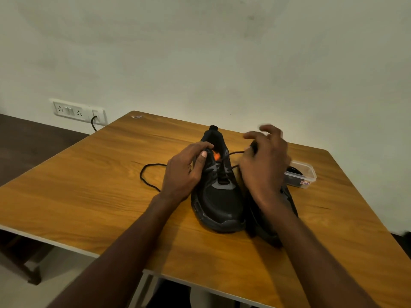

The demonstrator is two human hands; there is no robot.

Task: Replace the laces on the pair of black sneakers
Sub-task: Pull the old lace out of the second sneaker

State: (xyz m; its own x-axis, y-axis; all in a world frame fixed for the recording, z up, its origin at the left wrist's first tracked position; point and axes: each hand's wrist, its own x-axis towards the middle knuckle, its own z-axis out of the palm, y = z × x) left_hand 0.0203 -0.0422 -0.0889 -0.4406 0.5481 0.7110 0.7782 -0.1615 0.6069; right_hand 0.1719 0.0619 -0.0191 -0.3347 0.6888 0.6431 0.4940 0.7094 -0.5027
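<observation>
- Standing near the middle of the wooden table [89, 210], the black mesh sneaker with an orange tongue tab [219, 196] had its toe at 6 o'clock, towards the person, and its heel at 12 o'clock, so its long axis ran near to far.
- A second black sneaker [287, 203] lay just beside it at 3 o'clock, pointing the same way, mostly hidden under the right forearm.
- The left hand [184, 172] gripped the first sneaker's collar at 9 o'clock, fingers curled over the rim and thumb pressed against the side.
- The right hand [264, 161] was blurred, its fingers spread and loosely bent; whether they pinched the black lace [235, 152] could not be told.
- The lace's other end trailed in a loop on the table towards 9 o'clock.
- A clear plastic tub [300, 174] sat at 3 o'clock, its dark contents unclear.
</observation>
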